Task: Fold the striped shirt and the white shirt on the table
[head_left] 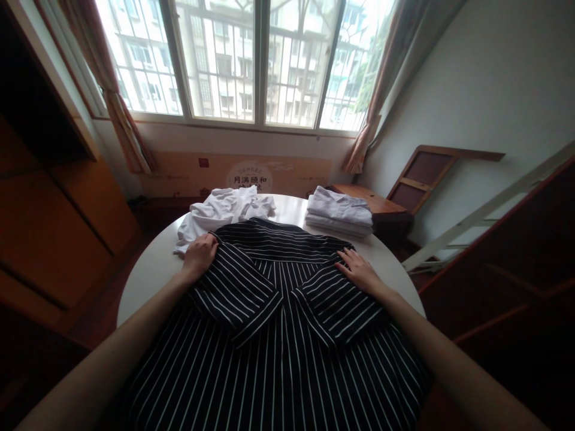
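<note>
A dark shirt with thin white stripes (269,311) lies spread on a round white table (153,269), both short sleeves folded in over its back. My left hand (199,254) rests on the shirt's left shoulder, fingers curled down onto the cloth at its edge. My right hand (359,270) lies flat on the right shoulder with its fingers stretched out and slightly apart. Neither hand lifts the cloth.
A crumpled heap of white clothes (224,212) sits at the table's far left. A neat stack of folded white garments (339,216) stands at the far right. A wooden cabinet (54,227) is on the left, a low wooden desk (372,203) beyond the table.
</note>
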Action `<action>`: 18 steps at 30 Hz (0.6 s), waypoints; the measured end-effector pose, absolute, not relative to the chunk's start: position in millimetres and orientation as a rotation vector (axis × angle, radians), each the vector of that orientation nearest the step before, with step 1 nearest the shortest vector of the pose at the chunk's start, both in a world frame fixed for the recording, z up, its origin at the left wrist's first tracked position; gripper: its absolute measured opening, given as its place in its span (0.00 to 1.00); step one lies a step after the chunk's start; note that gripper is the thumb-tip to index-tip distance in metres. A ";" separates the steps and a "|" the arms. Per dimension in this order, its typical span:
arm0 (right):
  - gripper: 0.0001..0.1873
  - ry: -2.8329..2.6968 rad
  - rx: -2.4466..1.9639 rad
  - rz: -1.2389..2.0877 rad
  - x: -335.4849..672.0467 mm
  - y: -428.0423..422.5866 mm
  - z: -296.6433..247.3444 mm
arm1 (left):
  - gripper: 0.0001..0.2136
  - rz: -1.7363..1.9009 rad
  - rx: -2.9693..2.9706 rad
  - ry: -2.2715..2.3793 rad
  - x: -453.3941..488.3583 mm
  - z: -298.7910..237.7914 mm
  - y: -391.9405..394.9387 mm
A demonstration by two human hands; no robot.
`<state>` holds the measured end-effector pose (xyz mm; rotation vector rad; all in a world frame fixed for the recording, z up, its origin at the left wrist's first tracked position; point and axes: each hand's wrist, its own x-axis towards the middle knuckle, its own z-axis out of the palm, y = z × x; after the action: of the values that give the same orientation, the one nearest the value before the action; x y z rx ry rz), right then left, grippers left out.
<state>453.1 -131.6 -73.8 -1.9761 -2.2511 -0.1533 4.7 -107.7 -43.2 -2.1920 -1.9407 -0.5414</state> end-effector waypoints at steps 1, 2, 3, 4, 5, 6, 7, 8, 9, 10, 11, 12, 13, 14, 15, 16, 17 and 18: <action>0.29 -2.252 -1.978 -0.153 453.4 -131.5 -74.4 | 0.12 -0.521 -2.191 -1.955 4.6 -42.0 -106.3; 0.29 -2.253 -1.983 -0.151 453.7 -131.3 -74.9 | 0.12 -0.502 -2.205 -1.960 4.5 -41.3 -104.6; 0.29 -2.254 -1.991 -0.149 453.9 -131.2 -75.3 | 0.13 -0.486 -2.230 -1.955 4.3 -41.2 -102.6; 0.29 -2.255 -2.000 -0.147 454.0 -131.1 -75.6 | 0.15 -0.474 -2.256 -1.950 3.6 -41.9 -100.2; 0.29 -2.256 -2.006 -0.143 454.0 -131.1 -75.8 | 0.17 -0.463 -2.280 -1.950 2.6 -43.5 -97.6; 0.29 -2.257 -2.007 -0.138 453.9 -131.1 -75.9 | 0.19 -0.449 -2.302 -1.958 1.1 -45.9 -94.8; 0.30 -2.259 -2.007 -0.133 453.9 -131.3 -75.9 | 0.20 -0.432 -2.319 -1.972 -0.8 -49.0 -92.2; 0.30 -2.259 -2.008 -0.128 453.9 -131.5 -75.9 | 0.20 -0.418 -2.329 -1.985 -3.0 -52.5 -90.0; 0.30 -2.261 -2.008 -0.122 453.8 -131.8 -75.8 | 0.20 -0.414 -2.332 -1.994 -5.1 -56.1 -88.2; 0.31 -2.261 -2.011 -0.115 453.8 -132.1 -75.6 | 0.20 -0.419 -2.329 -1.998 -6.9 -59.4 -87.1; 0.31 -2.260 -2.016 -0.110 453.7 -132.4 -75.3 | 0.20 -0.432 -2.323 -1.997 -8.2 -62.1 -86.6; 0.31 -2.257 -2.023 -0.106 453.5 -132.7 -74.8 | 0.20 -0.449 -2.315 -1.992 -8.9 -64.0 -86.7; 0.31 -2.254 -2.029 -0.103 453.3 -133.0 -74.2 | 0.20 -0.471 -2.306 -1.984 -9.1 -64.9 -87.4; 0.32 -2.253 -2.035 -0.101 452.8 -133.4 -73.3 | 0.20 -0.499 -2.292 -1.976 -8.8 -64.7 -88.6; 0.32 -2.253 -2.040 -0.099 452.3 -133.8 -72.3 | 0.20 -0.540 -2.265 -1.966 -8.5 -63.6 -90.2; 0.32 -2.254 -2.044 -0.098 451.6 -134.4 -71.2 | 0.21 -0.591 -2.228 -1.957 -8.3 -61.5 -92.2; 0.32 -2.256 -2.047 -0.096 450.8 -135.1 -70.3 | 0.21 -0.646 -2.178 -1.952 -8.9 -58.6 -94.5; 0.32 -2.258 -2.049 -0.094 450.0 -136.1 -69.5 | 0.21 -0.696 -2.119 -1.960 -10.5 -55.1 -97.2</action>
<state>450.0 -136.1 -69.5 -2.0485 -2.2581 -0.0940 -10.5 -97.2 -55.1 -2.1194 -1.9596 -0.6964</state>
